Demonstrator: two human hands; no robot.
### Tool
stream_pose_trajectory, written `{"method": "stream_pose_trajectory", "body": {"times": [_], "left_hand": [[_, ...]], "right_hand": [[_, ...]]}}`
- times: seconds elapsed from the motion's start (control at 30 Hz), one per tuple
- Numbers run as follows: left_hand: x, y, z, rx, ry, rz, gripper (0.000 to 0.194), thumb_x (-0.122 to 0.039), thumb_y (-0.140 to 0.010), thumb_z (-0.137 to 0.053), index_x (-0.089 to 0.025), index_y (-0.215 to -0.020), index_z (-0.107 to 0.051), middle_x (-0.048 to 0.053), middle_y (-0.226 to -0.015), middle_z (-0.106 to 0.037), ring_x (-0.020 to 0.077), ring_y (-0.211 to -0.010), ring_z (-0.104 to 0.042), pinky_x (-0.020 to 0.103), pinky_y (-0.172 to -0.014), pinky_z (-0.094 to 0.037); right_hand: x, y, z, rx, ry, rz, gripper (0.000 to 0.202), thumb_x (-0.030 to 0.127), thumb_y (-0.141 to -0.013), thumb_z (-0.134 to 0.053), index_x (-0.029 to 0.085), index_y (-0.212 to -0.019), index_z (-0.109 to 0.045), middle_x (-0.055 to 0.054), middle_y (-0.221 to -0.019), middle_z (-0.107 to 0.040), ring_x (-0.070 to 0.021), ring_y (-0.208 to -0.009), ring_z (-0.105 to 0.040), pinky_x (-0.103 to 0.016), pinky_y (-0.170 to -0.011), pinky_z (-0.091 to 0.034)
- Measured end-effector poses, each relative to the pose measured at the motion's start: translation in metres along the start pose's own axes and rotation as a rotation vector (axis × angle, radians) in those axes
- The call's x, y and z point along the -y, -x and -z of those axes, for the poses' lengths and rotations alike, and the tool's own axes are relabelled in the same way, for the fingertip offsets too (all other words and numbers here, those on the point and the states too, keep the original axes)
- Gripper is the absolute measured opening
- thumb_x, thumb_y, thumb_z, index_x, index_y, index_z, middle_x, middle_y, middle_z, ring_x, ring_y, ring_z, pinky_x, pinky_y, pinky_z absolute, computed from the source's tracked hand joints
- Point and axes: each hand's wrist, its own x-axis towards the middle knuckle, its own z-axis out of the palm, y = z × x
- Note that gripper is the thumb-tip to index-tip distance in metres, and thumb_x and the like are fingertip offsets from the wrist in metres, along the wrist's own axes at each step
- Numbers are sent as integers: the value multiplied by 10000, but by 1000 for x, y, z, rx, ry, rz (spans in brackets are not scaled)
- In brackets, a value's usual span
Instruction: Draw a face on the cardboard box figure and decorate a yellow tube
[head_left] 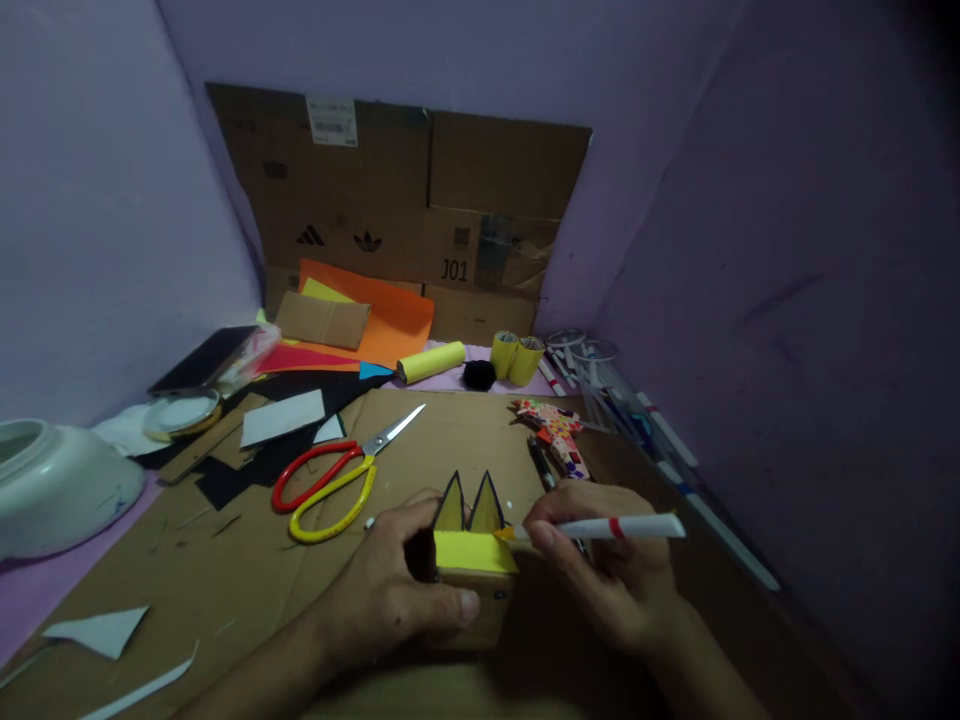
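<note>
A small cardboard piece point(476, 552) with a yellow strip and two pointed, dark-edged ears stands low in the centre. My left hand point(397, 580) grips its left side, the thumb across the lower front and the fingers partly hidden behind. In my right hand point(615, 560) is a white brush point(630, 526) with a red band, pinched between thumb and fingers. The brush's orange-yellow tip is at the right end of the yellow strip, by the base of the right ear. Scissors point(367, 458) with red and yellow handles lie partly open beyond my left hand.
Yellow rolls point(431, 362), a black fuzzy ball point(478, 375) and coloured sheets point(397, 315) lie at the back. A patterned piece point(555, 430) and a black marker point(541, 462) are beyond my right hand. A white bowl point(67, 490) sits left; pens line the right side.
</note>
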Motion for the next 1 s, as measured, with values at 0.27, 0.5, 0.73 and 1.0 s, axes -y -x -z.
{"method": "stream_pose_trajectory", "body": {"times": [0.27, 0.5, 0.73, 1.0], "left_hand": [[-4, 1, -2, 1, 11, 2, 425, -278, -572, -755, -188, -983, -696, 32, -930, -633, 243, -889, -558, 327, -769, -438], [0, 1, 0, 28, 4, 39, 475, -319, -582, -745, -174, -1027, -668, 54, -962, -658, 263, -899, -582, 350, -765, -457], [-4, -1, -1, 24, -11, -20, 425, -311, -582, -737, -185, -984, -688, 51, -965, -648, 267, -930, -562, 371, -821, -448], [1, 1, 1, 36, -8, 10, 457, -329, -582, -747, -180, -1009, -679, 56, -972, -661, 281, -928, -577, 370, -805, -453]], "right_hand": [[0, -1, 1, -16, 2, -13, 138, 87, -819, -553, 172, -733, -620, -14, -591, -642, -125, -486, -593, -234, -462, -435], [2, -2, 4, -51, 28, 16, 157, 65, -818, -532, 164, -748, -632, -22, -594, -648, -131, -487, -599, -238, -464, -434], [2, 0, 2, 14, 60, 25, 162, 81, -820, -539, 175, -710, -611, -6, -558, -613, -124, -455, -560, -246, -444, -409], [3, -1, 3, -14, 65, 32, 140, 64, -819, -543, 167, -767, -623, -14, -602, -643, -125, -493, -601, -235, -468, -426]]}}
